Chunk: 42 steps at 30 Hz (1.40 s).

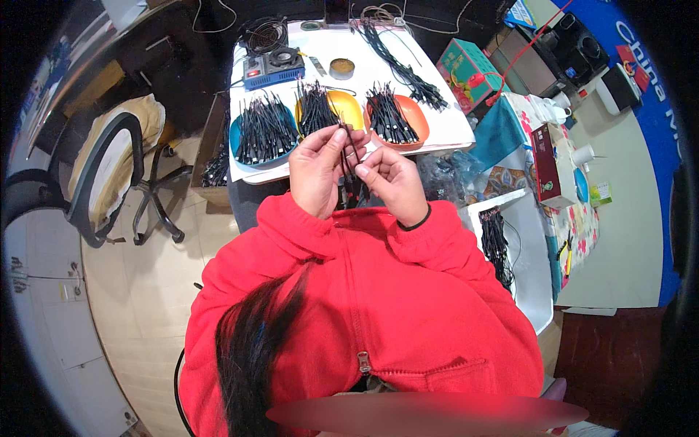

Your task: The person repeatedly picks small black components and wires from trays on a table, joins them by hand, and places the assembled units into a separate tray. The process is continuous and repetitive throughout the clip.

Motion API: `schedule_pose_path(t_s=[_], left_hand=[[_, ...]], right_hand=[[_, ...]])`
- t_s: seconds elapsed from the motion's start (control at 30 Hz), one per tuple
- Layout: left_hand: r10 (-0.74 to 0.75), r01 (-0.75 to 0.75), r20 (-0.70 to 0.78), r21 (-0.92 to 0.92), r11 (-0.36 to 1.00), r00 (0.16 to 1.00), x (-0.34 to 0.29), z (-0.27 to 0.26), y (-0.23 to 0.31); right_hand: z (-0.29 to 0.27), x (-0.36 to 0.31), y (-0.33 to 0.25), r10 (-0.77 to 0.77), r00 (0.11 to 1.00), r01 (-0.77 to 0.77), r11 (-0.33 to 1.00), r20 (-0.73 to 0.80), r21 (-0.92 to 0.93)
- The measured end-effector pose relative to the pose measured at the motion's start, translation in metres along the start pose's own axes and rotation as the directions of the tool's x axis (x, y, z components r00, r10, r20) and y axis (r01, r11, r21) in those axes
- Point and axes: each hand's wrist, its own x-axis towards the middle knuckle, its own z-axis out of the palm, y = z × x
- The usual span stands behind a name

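Both hands are raised in front of my chest, just off the near edge of the white table. My left hand (pixel 319 169) pinches thin black cables (pixel 346 164) between thumb and fingers. Close beside it, my right hand (pixel 397 182) is closed with thumb against forefinger on the same cables, whose lower ends hang down between the hands. Beyond them stand three bowls: a blue bowl (pixel 235 144), a yellow bowl (pixel 351 111) and an orange bowl (pixel 416 115). Each carries a bunch of short black cables with pale ends toward me.
Farther back are a small blue heating device (pixel 275 75), a round tin (pixel 341 68) and a long black cable bundle (pixel 411 76). At the right, a white tub (pixel 535 269) holds more cables (pixel 496 247). An office chair (pixel 135 164) stands left, a green box (pixel 466 69) far right.
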Motion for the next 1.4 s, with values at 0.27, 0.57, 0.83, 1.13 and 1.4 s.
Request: schedule_pose_path(t_s=[0.27, 0.57, 0.83, 1.13, 1.4], left_hand=[[0.098, -0.097, -0.001, 0.132, 0.986, 0.995, -0.013, 0.001, 0.004], [0.127, -0.141, 0.072, 0.257, 0.956, 0.989, -0.016, -0.002, -0.002], [0.016, -0.026, 0.079, 0.118, 0.993, 0.997, -0.014, -0.008, -0.003], [-0.282, 0.281, 0.221, 0.033, 0.959, 0.934, -0.005, -0.016, 0.005], [-0.195, 0.089, 0.131, 0.565, 0.821, 0.972, 0.01, -0.03, -0.002]], right_hand=[[0.005, 0.002, -0.016, -0.051, 0.999, 0.052, 0.998, 0.007, -0.044], [0.006, 0.027, -0.04, -0.226, 0.974, 0.225, 0.973, -0.029, -0.057], [0.006, 0.025, -0.025, -0.162, 0.986, 0.166, 0.976, -0.042, 0.143], [-0.007, 0.031, -0.012, 0.08, 0.97, -0.191, 0.838, 0.23, 0.511], [-0.042, 0.059, 0.018, 0.276, 0.812, -0.547, 0.667, 0.514, 0.506]])
